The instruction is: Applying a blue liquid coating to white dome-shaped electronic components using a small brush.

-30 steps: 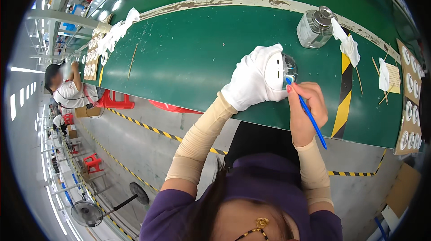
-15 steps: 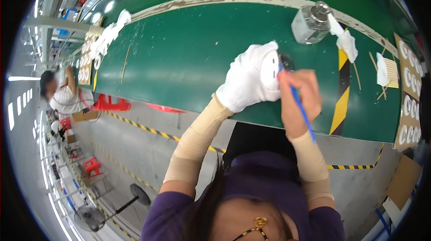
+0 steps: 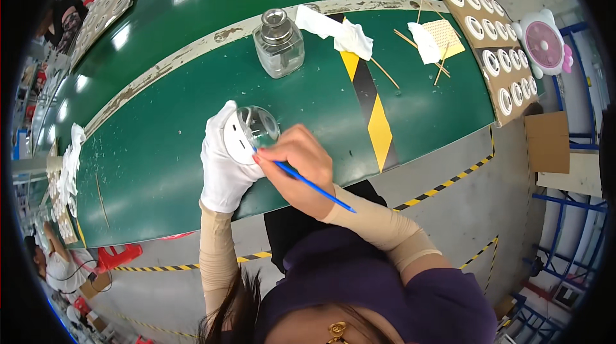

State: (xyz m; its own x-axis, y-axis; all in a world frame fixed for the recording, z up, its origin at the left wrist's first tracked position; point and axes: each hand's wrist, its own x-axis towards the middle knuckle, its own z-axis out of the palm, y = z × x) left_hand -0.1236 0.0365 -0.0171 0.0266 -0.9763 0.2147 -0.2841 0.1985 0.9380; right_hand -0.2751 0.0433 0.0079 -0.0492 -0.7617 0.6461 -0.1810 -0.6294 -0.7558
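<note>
In its white glove, my left hand (image 3: 218,174) grips a white disc (image 3: 237,144) with black slots in its face. A clear dome (image 3: 262,123) joins the disc on its right side. My bare right hand (image 3: 303,169) pinches a slim blue pen-like tool (image 3: 321,191) whose tip meets the disc's lower edge near the dome. The tool's far end slants down to the right, over my forearm. The gloved fingertips behind the disc are hidden.
Beyond my hands stands a faceted glass jar (image 3: 279,46) with a metal top. White tissues (image 3: 353,39), wooden sticks (image 3: 385,73) and a yellow pad (image 3: 446,37) lie further right. Cardboard trays (image 3: 491,49) hold several white rings. A pink-and-white fan (image 3: 543,42) stands beyond.
My view has swung to the right, so the jar and trays appear further left. Both hands still hold the disc and the blue tool, whose tip remains at the disc.
</note>
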